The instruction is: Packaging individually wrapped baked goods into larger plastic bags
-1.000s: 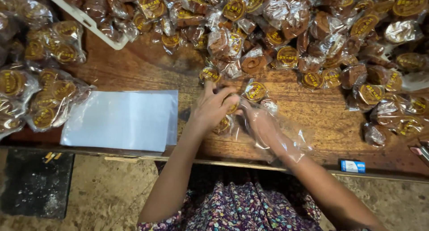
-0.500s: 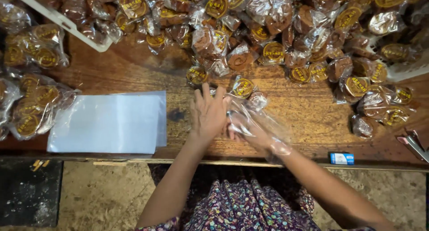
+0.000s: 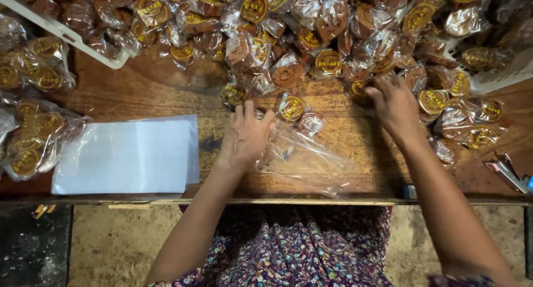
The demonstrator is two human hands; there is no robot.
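The person's left hand (image 3: 246,136) is lying flat, fingers spread wide, pressing down a big clear bag (image 3: 302,156) on the wooden table (image 3: 155,87). The bag is looking almost empty. The right hand (image 3: 397,106) is reaching into the heap of little wrapped cakes (image 3: 333,37), fingers curled over one; I cannot tell if it is gripping. Filled bags (image 3: 30,137) are sitting at the left beside flat empty bags (image 3: 127,156), so plenty is left.
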